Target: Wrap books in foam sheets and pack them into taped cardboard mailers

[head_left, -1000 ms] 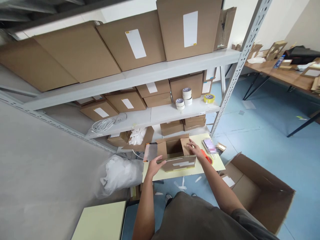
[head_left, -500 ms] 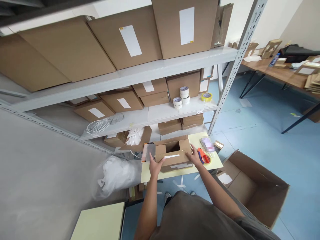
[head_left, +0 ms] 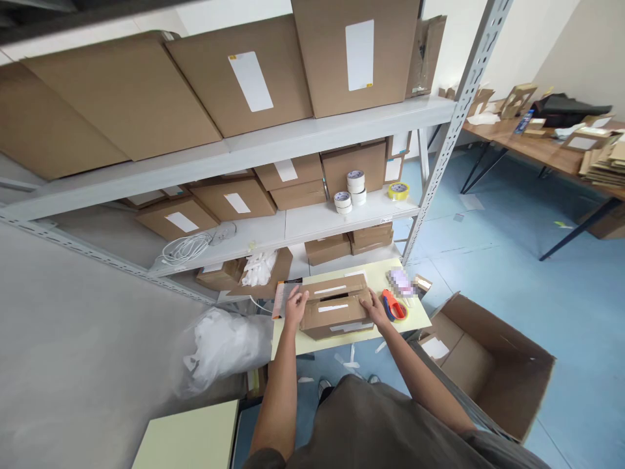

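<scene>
A small cardboard box (head_left: 336,320) sits on the pale yellow tabletop (head_left: 415,318), its two long top flaps folded nearly flat with a narrow dark gap between them. White label strips show on the flaps and front. My left hand (head_left: 295,307) grips the box at its left end, fingers bent at the flap edges. At the right end, my right hand (head_left: 374,309) holds the corner, thumb on the near flap. Just right of that hand lies a red and blue tape dispenser (head_left: 390,303) with yellow tape.
Behind the table stands a grey shelf rack (head_left: 312,130) with cardboard boxes, white tape rolls (head_left: 356,185) and a yellow tape roll (head_left: 398,191). A large open carton (head_left: 508,365) is on the floor at right. A stuffed plastic bag (head_left: 224,345) lies left.
The box's long flaps have been folded down over the opening, which showed wide before. My left hand has moved up and back along the left end; the right hand stays at the right end.
</scene>
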`<move>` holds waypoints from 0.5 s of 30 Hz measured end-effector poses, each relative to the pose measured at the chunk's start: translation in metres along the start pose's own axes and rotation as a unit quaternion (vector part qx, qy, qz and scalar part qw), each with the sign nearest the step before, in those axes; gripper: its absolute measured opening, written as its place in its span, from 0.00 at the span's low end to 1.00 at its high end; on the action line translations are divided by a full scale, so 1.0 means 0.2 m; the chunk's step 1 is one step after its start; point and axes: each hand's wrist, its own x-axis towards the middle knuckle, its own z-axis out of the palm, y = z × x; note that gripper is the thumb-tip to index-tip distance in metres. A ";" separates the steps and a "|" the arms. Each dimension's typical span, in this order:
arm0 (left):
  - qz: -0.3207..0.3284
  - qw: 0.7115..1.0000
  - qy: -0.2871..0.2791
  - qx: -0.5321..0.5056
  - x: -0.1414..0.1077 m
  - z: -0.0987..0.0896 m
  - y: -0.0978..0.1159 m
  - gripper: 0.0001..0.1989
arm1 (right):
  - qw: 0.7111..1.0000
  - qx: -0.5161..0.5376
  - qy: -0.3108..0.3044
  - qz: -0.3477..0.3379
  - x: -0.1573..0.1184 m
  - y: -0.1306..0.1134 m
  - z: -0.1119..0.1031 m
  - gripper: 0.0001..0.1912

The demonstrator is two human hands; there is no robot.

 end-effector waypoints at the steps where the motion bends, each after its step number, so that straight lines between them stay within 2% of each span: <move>1: -0.006 1.000 -0.003 -0.002 -0.02 0.02 -0.02 0.17 | 1.000 0.012 0.000 0.013 -0.01 -0.01 0.00 0.44; 3: -0.050 0.999 0.015 -0.012 -0.06 0.05 -0.06 0.25 | 0.999 0.035 -0.005 0.038 -0.02 -0.02 0.00 0.44; 5: -0.132 0.991 0.028 -0.016 -0.09 0.06 -0.09 0.40 | 0.998 0.044 -0.014 0.046 -0.04 -0.02 -0.01 0.44; 6: -0.171 0.985 0.016 -0.017 -0.10 0.06 -0.11 0.43 | 0.998 0.045 -0.020 0.044 -0.05 -0.02 -0.02 0.44; 8: -0.213 0.976 -0.031 -0.026 -0.13 0.06 -0.14 0.40 | 0.998 0.042 -0.028 0.034 -0.08 0.01 -0.03 0.44; 10: -0.205 0.976 -0.067 -0.038 -0.16 0.06 -0.17 0.31 | 0.999 0.033 -0.033 0.021 -0.11 0.05 -0.04 0.44; 12: -0.191 0.979 -0.067 -0.032 -0.18 0.07 -0.19 0.26 | 0.999 0.013 -0.034 0.011 -0.12 0.07 -0.04 0.44; 15: -0.194 0.979 -0.054 -0.005 -0.14 0.09 -0.16 0.24 | 0.999 -0.026 -0.028 0.001 -0.08 0.07 -0.04 0.44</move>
